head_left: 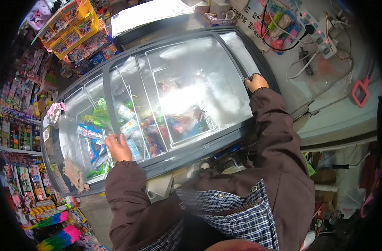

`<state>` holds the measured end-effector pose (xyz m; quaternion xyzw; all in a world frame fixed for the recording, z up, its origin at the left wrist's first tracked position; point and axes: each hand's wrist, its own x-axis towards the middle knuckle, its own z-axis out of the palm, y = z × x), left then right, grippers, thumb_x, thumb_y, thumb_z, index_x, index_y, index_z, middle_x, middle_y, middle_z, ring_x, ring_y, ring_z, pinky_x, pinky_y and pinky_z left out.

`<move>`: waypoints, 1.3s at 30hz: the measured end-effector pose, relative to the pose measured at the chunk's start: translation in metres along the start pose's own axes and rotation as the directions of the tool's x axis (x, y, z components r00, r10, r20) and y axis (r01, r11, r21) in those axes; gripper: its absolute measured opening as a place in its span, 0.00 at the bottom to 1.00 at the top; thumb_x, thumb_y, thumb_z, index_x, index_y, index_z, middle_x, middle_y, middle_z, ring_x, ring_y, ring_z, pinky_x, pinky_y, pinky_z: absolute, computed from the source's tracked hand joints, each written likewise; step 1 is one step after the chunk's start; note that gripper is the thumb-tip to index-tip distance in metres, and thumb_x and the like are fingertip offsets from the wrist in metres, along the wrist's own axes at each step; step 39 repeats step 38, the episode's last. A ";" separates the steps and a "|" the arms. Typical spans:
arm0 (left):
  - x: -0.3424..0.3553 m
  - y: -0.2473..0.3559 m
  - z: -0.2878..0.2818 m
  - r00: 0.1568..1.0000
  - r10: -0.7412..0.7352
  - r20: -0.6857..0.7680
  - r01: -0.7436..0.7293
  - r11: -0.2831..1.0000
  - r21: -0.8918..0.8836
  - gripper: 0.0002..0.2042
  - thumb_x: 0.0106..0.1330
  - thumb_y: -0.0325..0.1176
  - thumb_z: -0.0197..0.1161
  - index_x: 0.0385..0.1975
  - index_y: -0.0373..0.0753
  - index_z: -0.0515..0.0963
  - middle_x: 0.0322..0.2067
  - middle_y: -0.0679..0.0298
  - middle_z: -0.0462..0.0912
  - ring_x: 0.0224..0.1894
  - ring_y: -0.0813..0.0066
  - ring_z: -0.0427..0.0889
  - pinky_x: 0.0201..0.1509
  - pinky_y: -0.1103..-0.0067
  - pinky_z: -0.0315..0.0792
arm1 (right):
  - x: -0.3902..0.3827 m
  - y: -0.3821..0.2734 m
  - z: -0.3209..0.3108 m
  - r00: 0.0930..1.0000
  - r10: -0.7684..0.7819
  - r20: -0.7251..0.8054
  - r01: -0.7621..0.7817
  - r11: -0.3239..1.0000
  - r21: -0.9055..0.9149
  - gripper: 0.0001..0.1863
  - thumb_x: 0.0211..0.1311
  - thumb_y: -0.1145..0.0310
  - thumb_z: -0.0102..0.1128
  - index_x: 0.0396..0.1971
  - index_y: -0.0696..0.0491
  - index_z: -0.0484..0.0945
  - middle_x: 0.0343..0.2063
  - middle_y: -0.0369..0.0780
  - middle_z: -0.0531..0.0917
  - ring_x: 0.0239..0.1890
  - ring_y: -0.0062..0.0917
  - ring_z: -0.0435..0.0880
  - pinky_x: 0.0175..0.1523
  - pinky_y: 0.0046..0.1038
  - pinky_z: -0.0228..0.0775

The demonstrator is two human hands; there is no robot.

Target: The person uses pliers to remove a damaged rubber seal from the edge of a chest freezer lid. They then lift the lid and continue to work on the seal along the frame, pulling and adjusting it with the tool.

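Note:
A chest freezer [191, 151] with a dark grey frame and sliding glass lids [187, 54] lies before me. My right hand [256, 83] is closed round the dark edge of a lid, at the freezer's right end. At the left, my left hand [118, 147] rests on the glass near the dark bar between the panes, thumb and fingers apart, holding nothing. Through the frosted glass show white wire baskets [151, 83] and several colourful packets, among them a blue and white packet [90, 131] and green packets [100, 112]. Glare hides part of the contents.
Power strips [324, 44] with cables and red-handled scissors [360, 94] lie on the counter at the right. A white board [151, 16] and a cardboard box [216, 17] stand behind the freezer. Crowded shelves of goods [21, 129] and yellow display boxes [70, 31] line the left.

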<state>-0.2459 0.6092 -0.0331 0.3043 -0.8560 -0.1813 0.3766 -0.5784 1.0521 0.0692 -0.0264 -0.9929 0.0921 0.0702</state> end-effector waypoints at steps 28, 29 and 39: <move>-0.016 0.096 0.007 0.997 -0.078 0.014 0.079 0.966 -0.245 0.16 0.56 0.30 0.61 0.46 0.40 0.75 0.53 0.56 0.68 0.52 0.58 0.71 0.55 0.68 0.66 | 0.036 0.001 0.029 0.825 -0.540 0.165 0.356 0.725 0.590 0.14 0.59 0.71 0.57 0.40 0.66 0.75 0.37 0.46 0.82 0.38 0.30 0.81 0.47 0.29 0.71; -0.022 0.090 -0.001 0.994 -0.078 -0.082 0.060 0.977 -0.204 0.17 0.56 0.29 0.62 0.47 0.40 0.75 0.54 0.57 0.67 0.52 0.59 0.71 0.54 0.68 0.67 | 0.021 -0.023 0.037 0.716 -0.658 0.231 0.309 0.596 0.741 0.13 0.59 0.72 0.57 0.39 0.66 0.75 0.35 0.44 0.82 0.37 0.25 0.79 0.46 0.26 0.70; -0.098 -0.026 -0.094 0.972 -0.234 -0.029 0.230 0.968 -0.095 0.21 0.55 0.34 0.64 0.50 0.40 0.73 0.60 0.56 0.60 0.59 0.59 0.65 0.62 0.66 0.57 | -0.107 -0.267 0.142 0.244 -0.891 0.382 -0.040 0.385 0.922 0.20 0.60 0.57 0.58 0.42 0.58 0.74 0.28 0.44 0.81 0.22 0.23 0.78 0.23 0.19 0.64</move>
